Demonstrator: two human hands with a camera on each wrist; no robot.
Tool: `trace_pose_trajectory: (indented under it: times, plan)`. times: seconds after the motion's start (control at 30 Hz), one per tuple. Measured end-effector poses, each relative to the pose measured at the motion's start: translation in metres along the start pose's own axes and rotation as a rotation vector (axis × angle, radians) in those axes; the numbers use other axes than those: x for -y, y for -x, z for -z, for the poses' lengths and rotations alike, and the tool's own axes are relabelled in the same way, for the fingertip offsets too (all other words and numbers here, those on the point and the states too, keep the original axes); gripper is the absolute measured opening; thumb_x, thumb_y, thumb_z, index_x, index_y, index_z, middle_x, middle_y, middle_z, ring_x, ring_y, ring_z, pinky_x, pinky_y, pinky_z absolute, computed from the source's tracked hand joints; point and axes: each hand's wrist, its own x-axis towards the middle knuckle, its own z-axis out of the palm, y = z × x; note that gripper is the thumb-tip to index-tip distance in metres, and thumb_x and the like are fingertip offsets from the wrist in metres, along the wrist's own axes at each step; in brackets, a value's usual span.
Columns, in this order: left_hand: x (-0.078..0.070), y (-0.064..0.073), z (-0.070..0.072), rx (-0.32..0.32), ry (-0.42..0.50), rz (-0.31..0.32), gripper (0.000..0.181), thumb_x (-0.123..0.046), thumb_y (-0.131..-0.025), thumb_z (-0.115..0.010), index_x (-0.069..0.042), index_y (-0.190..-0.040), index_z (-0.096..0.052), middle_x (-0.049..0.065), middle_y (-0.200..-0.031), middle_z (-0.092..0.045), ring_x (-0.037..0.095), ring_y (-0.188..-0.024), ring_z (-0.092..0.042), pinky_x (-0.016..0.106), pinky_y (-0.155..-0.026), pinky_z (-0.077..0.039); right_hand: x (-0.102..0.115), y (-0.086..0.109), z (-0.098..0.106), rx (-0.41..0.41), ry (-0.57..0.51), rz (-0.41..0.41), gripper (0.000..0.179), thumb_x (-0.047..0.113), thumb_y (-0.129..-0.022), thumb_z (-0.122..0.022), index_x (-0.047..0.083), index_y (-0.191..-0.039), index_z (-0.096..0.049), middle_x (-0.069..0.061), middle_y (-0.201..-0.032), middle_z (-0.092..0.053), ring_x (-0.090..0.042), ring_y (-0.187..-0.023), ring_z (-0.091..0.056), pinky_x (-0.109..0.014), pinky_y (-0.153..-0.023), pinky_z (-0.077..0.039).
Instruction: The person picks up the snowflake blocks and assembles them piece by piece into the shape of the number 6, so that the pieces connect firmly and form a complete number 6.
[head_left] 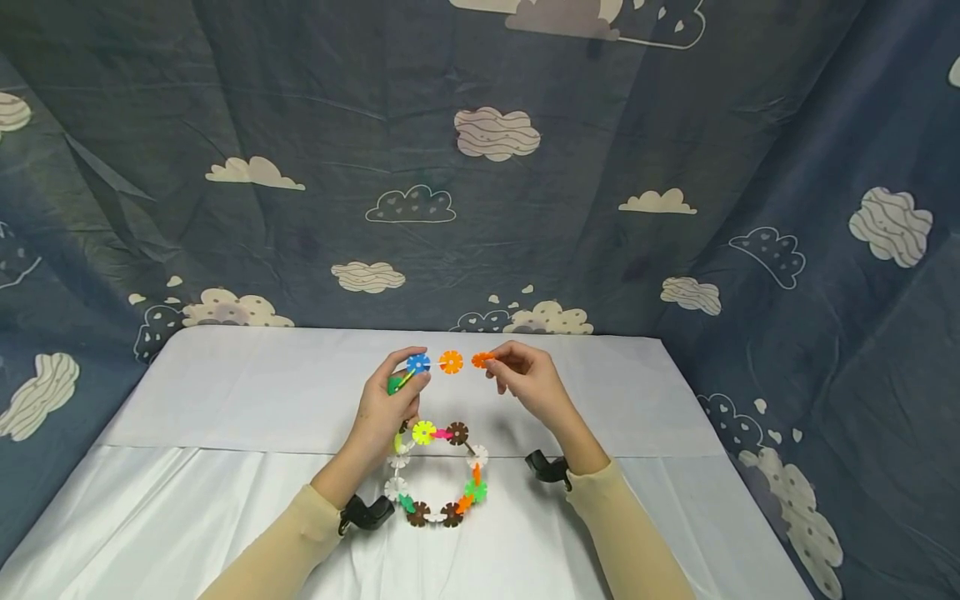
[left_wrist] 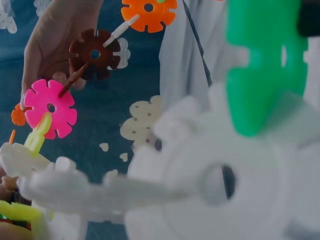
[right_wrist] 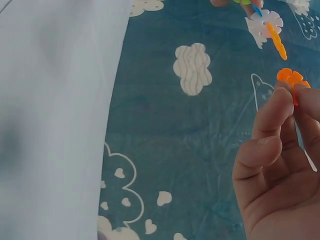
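My left hand point(head_left: 384, 407) grips part of a chain of notched interlocking discs, with a blue disc point(head_left: 417, 363) and a green disc point(head_left: 394, 384) at its fingers. An orange disc point(head_left: 451, 362) sticks out to the right, joined through an edge-on white disc. Below the left hand hangs a ring of mixed discs, among them a brown disc point(head_left: 457, 433); a white disc point(left_wrist: 150, 215) and a pink disc point(left_wrist: 60, 107) show large in the left wrist view. Thumb and finger of my right hand point(head_left: 531, 379) pinch a loose orange disc point(right_wrist: 289, 76), a small gap from the other orange one.
A white cloth point(head_left: 247, 383) covers the table, with a fold line across it. Behind and at the sides hangs a dark blue curtain point(head_left: 315, 108) with cloud prints. Black wrist-camera mounts point(head_left: 547, 467) sit at both wrists.
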Motion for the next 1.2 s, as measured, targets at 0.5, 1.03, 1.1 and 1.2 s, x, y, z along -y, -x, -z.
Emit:
trace_pose_trajectory:
  times: [0.5, 1.03, 1.1, 1.2]
  plan:
    - [-0.003, 0.003, -0.002, 0.035, 0.007, -0.013, 0.041, -0.027, -0.105, -0.070, -0.033, -0.143, -0.058, -0.003, -0.070, -0.048, 0.011, -0.048, -0.034, 0.020, -0.048, -0.041, 0.006, 0.004, -0.006, -0.019, 0.122, 0.135, 0.007, 0.012, -0.100, -0.075, 0.010, -0.105, -0.079, -0.013, -0.093, -0.077, -0.031, -0.065, -0.065, -0.026, -0.060, -0.055]
    - [0.001, 0.004, -0.004, 0.045, 0.029, 0.027, 0.038, -0.023, -0.108, -0.065, -0.035, -0.144, -0.059, -0.002, -0.064, -0.044, 0.010, -0.047, -0.033, 0.021, -0.047, -0.041, 0.003, 0.005, -0.016, -0.076, 0.118, 0.309, 0.008, 0.002, -0.095, -0.077, 0.005, -0.101, -0.081, -0.010, -0.086, -0.079, -0.021, -0.064, -0.069, -0.026, -0.056, -0.058]
    - [0.002, 0.004, -0.003, 0.040, 0.030, 0.031, 0.037, -0.024, -0.108, -0.064, -0.035, -0.143, -0.059, -0.002, -0.064, -0.044, 0.010, -0.047, -0.033, 0.021, -0.047, -0.041, 0.002, 0.005, -0.018, -0.069, 0.113, 0.321, 0.007, 0.001, -0.095, -0.077, 0.004, -0.100, -0.081, -0.011, -0.086, -0.079, -0.027, -0.065, -0.071, -0.029, -0.057, -0.060]
    - [0.003, 0.003, -0.004, 0.036, 0.037, 0.029, 0.036, -0.025, -0.108, -0.064, -0.035, -0.143, -0.060, -0.002, -0.063, -0.045, 0.010, -0.047, -0.033, 0.022, -0.046, -0.040, 0.001, 0.005, -0.020, -0.075, 0.120, 0.351, 0.007, -0.001, -0.094, -0.077, 0.003, -0.099, -0.081, -0.013, -0.086, -0.079, -0.028, -0.066, -0.073, -0.030, -0.059, -0.062]
